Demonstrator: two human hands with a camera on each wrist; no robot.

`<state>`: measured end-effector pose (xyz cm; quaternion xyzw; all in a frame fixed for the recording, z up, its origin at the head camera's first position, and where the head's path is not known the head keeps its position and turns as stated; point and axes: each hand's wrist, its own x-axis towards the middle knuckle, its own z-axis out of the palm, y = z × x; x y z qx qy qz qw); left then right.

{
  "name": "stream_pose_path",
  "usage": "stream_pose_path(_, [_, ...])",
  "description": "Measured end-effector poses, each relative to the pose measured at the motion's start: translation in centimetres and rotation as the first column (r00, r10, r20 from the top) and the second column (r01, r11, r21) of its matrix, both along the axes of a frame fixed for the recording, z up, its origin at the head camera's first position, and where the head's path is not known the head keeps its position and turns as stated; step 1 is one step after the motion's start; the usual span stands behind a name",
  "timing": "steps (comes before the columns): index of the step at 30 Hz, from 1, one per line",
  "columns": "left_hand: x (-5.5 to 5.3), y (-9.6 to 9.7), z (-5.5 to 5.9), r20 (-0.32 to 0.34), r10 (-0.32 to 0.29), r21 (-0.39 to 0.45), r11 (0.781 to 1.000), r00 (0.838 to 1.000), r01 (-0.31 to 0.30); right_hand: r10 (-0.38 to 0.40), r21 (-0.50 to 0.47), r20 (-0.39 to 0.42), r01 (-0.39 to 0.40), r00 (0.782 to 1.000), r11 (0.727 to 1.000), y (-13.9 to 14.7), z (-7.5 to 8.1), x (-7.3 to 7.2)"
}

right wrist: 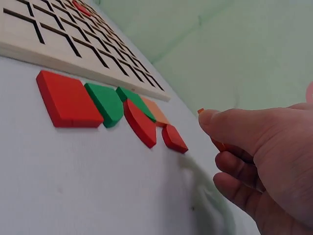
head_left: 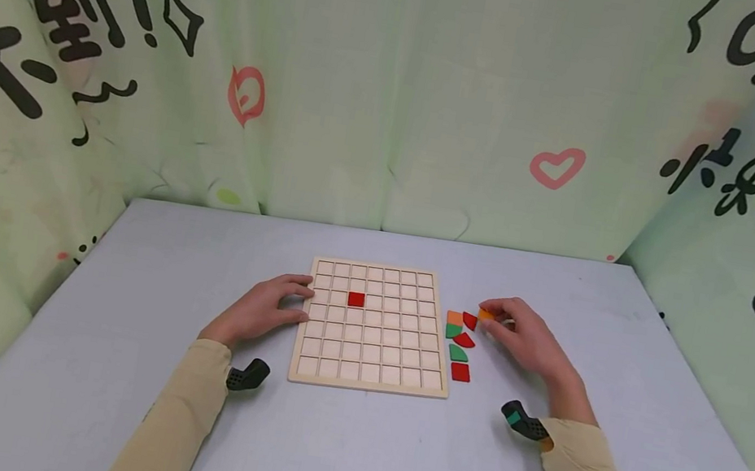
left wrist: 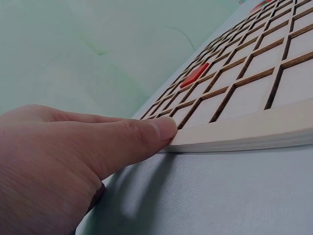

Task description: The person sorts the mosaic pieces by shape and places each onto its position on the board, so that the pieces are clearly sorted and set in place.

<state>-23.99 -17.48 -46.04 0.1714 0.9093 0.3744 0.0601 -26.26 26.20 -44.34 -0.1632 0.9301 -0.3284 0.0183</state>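
A wooden grid board (head_left: 368, 387) lies flat on the table, with a red square piece (head_left: 356, 300) in one of its cells. My left hand (head_left: 260, 307) rests against the board's left edge, thumb and fingers extended onto the rim. To the right of the board, my right hand (head_left: 528, 337) pinches an orange piece (head_left: 486, 315) between thumb and fingers, raised above the table; fingers hide most of its shape. Beside the board lie a red block (right wrist: 68, 100), a green piece (right wrist: 105, 103), a red leaf-shaped piece (right wrist: 139, 123) and several others.
The white table (head_left: 342, 460) ends at a pale green curtain (head_left: 400, 91) behind and at both sides. A black wrist-worn device (head_left: 248, 374) sits at the left cuff, and another black device (head_left: 524, 420) at the right cuff.
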Motion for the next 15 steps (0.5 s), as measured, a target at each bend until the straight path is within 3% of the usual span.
stream_pose_path(8, [0.1, 0.1, 0.2, 0.0, -0.001, -0.005, 1.0, 1.0, 0.001, 0.075, -0.055, -0.008, -0.075, 0.997, 0.996, -3.0, 1.7, -0.3])
stream_pose_path(15, [0.0, 0.0, 0.1, 0.007, 0.004, -0.013, 1.0, 1.0, -0.004, 0.143, -0.041, 0.003, -0.143, 0.99, 0.989, -5.7, 2.9, -0.4])
